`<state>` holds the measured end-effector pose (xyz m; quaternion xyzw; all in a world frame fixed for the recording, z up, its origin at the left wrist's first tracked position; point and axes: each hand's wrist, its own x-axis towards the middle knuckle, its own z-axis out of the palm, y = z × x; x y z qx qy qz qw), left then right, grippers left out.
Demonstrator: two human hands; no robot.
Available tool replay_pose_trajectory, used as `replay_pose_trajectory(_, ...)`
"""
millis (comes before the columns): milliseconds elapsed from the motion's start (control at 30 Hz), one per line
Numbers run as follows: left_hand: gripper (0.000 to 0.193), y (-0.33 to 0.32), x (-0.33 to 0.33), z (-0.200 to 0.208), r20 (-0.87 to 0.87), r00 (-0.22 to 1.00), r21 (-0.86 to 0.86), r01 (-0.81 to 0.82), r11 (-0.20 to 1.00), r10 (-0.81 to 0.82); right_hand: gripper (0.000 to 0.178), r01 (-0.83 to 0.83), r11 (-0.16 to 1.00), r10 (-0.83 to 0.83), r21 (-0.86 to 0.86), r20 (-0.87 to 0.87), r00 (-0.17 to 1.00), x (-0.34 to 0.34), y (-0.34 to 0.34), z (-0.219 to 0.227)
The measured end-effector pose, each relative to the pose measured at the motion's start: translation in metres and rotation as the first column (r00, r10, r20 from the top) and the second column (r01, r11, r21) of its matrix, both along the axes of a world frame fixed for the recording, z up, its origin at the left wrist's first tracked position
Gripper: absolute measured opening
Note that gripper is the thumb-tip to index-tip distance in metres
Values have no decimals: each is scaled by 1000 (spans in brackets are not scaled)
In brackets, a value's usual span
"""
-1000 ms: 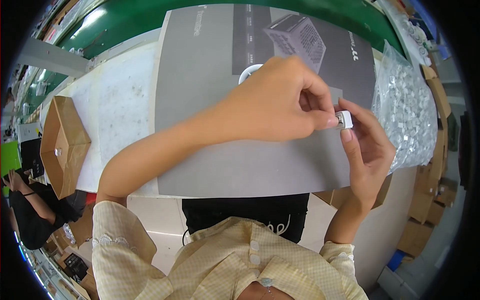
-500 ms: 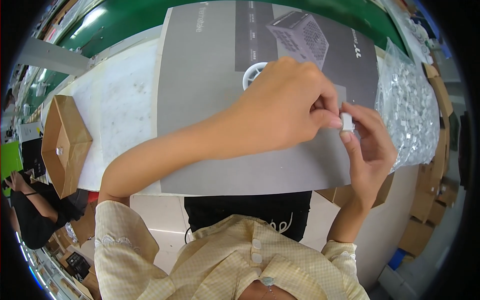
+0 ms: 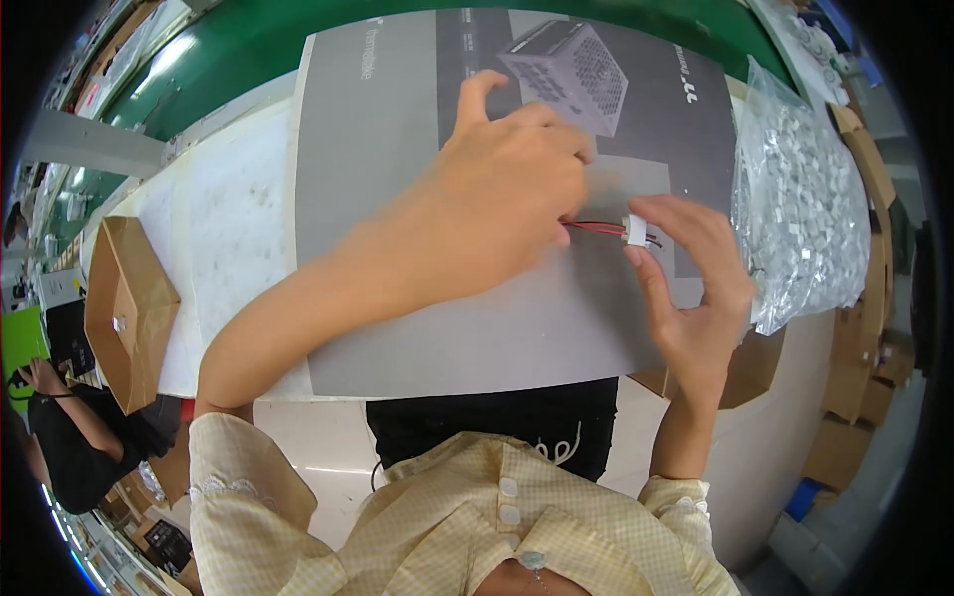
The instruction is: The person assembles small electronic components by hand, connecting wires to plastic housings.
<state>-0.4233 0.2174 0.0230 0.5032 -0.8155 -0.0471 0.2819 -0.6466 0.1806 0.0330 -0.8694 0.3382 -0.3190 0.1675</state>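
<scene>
The large grey printed sheet (image 3: pixel 417 298) serves as the landmark; it lies flat on the white tabletop (image 3: pixel 214 214), its near edge at the tabletop's near edge, just in front of the person's chest. Above the sheet's right half, the left hand (image 3: pixel 507 199) is curled, its fingertips pinching a pair of thin red and black wires (image 3: pixel 594 227). The wires run rightward to a small white connector (image 3: pixel 633 230), which the right hand (image 3: pixel 696 288) grips between thumb and forefinger, the other fingers loose. The connector hovers over the sheet's right part, close to its right edge; whether it touches the sheet cannot be told.

Left of the sheet a bare strip of tabletop gives open room, ending at an open brown cardboard box (image 3: pixel 124 308) that sits at the tabletop's left end. Beyond the sheet's far edge runs a green belt surface (image 3: pixel 248 50). Just right of the sheet, touching or overlapping its right edge, a clear plastic bag (image 3: pixel 805 209) bulges with small white parts, leaving little room on that side. Brown cartons (image 3: pixel 865 368) are stacked further right, below the tabletop's level.

On the sheet's far part a darker grey band carries a picture of a grey perforated box-shaped unit (image 3: pixel 571 70), with pale lettering near the sheet's far-left and far-right corners. Another person in black (image 3: pixel 70 437) sits well left of the sheet, below the cardboard box.
</scene>
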Motion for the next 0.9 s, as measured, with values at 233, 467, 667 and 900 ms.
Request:
replay_pose_trajectory(233, 37, 2, -11, 1, 175, 984, 106, -45, 993, 26, 32, 92, 993, -101, -72, -144, 984, 19, 15, -16)
replay_pose_trajectory(467, 57, 3, 21, 31, 67, 997, 434, 10, 901, -43, 33, 47, 998, -51, -47, -81, 995, 30, 16, -22)
replay_pose_trajectory(667, 52, -9, 16, 20, -156, 985, 401, -9, 916, 78, 29, 114, 974, -125, -194, -47, 991, 26, 5, -30)
replay_pose_trajectory(900, 60, -26, 13, 3, -343, 939, 347, 154, 925, -28, 28, 126, 943, -126, -308, 21, 992, 15, -9, -30)
